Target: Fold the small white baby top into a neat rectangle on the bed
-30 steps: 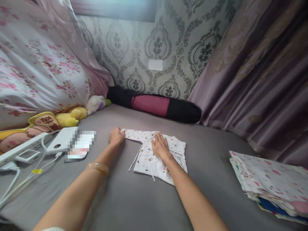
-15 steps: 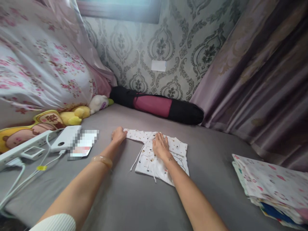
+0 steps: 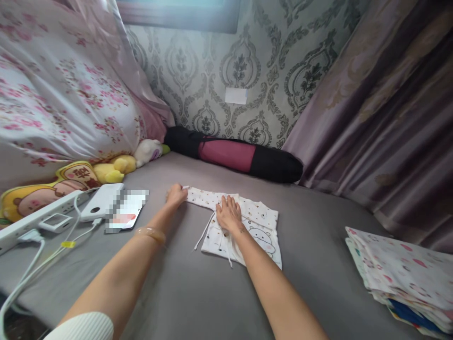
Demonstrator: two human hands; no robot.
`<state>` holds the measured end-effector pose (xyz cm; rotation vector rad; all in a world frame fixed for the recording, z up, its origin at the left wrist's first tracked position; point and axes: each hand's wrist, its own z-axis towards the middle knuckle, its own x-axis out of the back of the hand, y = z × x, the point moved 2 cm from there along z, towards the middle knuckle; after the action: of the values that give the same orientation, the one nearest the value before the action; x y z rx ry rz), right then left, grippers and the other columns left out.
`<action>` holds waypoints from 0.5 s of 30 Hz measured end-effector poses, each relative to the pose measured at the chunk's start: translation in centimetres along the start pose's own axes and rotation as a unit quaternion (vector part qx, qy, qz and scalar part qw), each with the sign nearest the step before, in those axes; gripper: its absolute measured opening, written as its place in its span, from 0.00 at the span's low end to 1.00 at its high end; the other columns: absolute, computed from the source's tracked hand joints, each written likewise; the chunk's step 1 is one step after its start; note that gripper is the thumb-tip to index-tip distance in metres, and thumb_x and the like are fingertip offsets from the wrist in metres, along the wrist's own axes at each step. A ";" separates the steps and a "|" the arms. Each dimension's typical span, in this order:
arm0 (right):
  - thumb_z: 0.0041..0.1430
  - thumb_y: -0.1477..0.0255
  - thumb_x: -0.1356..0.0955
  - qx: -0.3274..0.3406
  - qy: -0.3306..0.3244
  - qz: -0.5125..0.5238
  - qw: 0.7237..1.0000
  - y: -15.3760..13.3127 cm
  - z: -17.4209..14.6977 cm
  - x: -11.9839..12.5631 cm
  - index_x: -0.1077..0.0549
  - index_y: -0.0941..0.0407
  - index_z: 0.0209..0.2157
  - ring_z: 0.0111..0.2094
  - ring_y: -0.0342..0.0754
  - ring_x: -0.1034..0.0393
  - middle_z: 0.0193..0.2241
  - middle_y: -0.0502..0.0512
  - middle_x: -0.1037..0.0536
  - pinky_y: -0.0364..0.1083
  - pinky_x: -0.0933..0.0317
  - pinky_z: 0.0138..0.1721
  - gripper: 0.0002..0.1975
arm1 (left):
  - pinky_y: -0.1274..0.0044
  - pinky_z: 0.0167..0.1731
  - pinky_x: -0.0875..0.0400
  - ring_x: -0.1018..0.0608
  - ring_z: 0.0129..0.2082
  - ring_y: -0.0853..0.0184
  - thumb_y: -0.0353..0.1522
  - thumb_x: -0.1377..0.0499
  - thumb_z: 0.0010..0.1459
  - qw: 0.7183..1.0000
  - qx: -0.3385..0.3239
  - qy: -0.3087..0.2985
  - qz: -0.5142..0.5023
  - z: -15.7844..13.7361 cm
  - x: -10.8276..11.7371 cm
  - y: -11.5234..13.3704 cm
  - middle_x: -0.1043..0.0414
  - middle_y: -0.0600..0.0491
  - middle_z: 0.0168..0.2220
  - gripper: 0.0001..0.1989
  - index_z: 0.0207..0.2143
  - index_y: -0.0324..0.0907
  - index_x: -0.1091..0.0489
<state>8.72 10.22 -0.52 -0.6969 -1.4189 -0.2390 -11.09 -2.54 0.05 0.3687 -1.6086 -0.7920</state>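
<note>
A small white baby shirt (image 3: 262, 212) with a tiny print and a cartoon animal face lies on the grey sheet (image 3: 311, 264). Its left sleeve (image 3: 200, 197) stretches out sideways, and the sleeve's end is pinched in my left hand (image 3: 176, 195). My right hand (image 3: 229, 215) rests palm down on the shirt near the base of that sleeve, fingers stretched out. Thin white ties (image 3: 204, 231) trail from the shirt onto the sheet. On the right side, no sleeve sticks out from the shirt.
Folded printed cloths (image 3: 403, 269) are stacked at the right. To the left lie a power strip (image 3: 21, 219), a white power bank (image 3: 102, 203), cables and a blurred flat item (image 3: 129, 208). Plush toys (image 3: 113, 169) line the left edge; a black and pink bag (image 3: 226, 155) lies along the wall.
My right hand has slid left across the shirt toward the base of the sleeve, uncovering more of the animal face. My left hand keeps its hold on the sleeve's end.
</note>
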 end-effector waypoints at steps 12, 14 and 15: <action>0.66 0.62 0.45 -0.020 -0.002 0.029 0.999 -0.3 0.2 -0.3 0.49 0.60 0.66 0.68 0.56 0.64 0.67 0.63 0.53 0.57 0.70 0.64 0.31 | 0.76 0.25 0.28 0.24 0.26 0.64 0.28 0.43 0.42 0.956 0.045 0.029 -0.288 -1.0 1.2 3.1 0.32 0.53 0.22 0.06 0.28 0.39 0.34; 0.66 0.63 0.44 -0.012 -0.013 0.085 0.996 -0.1 0.4 0.2 0.49 0.62 0.66 0.68 0.56 0.64 0.67 0.64 0.53 0.57 0.71 0.65 0.31 | 0.76 0.26 0.27 0.24 0.25 0.66 0.28 0.43 0.42 0.943 0.042 0.023 -0.328 -1.9 1.5 4.3 0.32 0.54 0.22 0.08 0.29 0.38 0.33; 0.65 0.65 0.43 -0.007 -0.010 0.135 0.991 0.2 0.5 0.6 0.47 0.62 0.65 0.68 0.55 0.63 0.67 0.64 0.52 0.56 0.70 0.65 0.30 | 0.76 0.26 0.27 0.24 0.25 0.66 0.29 0.43 0.42 0.938 0.038 0.018 -0.345 -2.4 1.5 4.9 0.31 0.54 0.22 0.08 0.30 0.38 0.33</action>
<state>8.47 10.80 -0.04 -0.8949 -1.3267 -0.0294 -8.11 -0.72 4.51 1.0323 -1.4777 -1.2367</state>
